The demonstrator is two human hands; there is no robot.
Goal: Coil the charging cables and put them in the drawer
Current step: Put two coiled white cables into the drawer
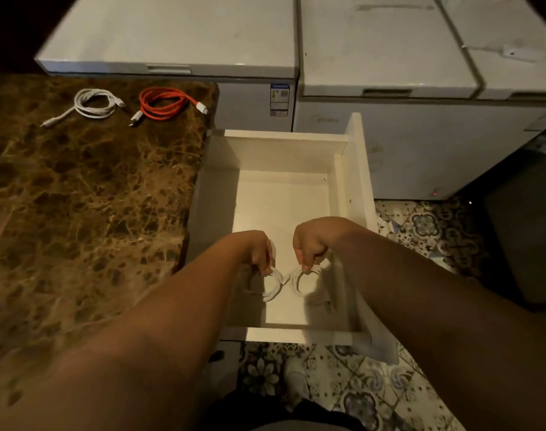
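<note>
Lower centre of the frame: left hand (255,248) and right hand (312,241) each pinch a white coiled cable (289,283) inside the open drawer (217,194).

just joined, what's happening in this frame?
A person has both hands inside the open white drawer. The left hand and the right hand each pinch a white cable coil, low over the drawer floor. A coiled white cable and a coiled red cable lie on the marble counter, not yet put away.
</note>
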